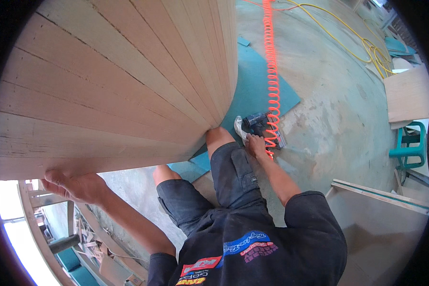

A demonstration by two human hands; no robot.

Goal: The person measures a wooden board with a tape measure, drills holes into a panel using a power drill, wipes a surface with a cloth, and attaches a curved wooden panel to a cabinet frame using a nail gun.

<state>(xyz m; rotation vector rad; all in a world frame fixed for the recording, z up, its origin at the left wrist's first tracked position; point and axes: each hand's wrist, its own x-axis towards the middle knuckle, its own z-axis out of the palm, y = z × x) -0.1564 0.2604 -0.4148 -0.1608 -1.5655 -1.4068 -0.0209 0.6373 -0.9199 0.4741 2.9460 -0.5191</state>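
Note:
A big curved panel of pale wooden slats [114, 90] rises at the upper left, dark seams running between its strips. My left hand [76, 187] grips its lower edge with the fingers bent against the wood. Down by my knee, my right hand [256, 145] closes on a black and silver air nail gun [260, 125] lying on its side; part of the tool is hidden by the fingers and the hose. An orange coiled air hose [273, 86] runs from the tool toward the far side of the floor.
Blue-green sheet [262, 81] lies under the panel and the tool. A yellow hose [367, 47] curls at the far right, with a green plastic stool [410, 145] nearer. Beside my right arm stands a pale box-like board piece [376, 224]. A wooden frame [43, 238] stands at the lower left.

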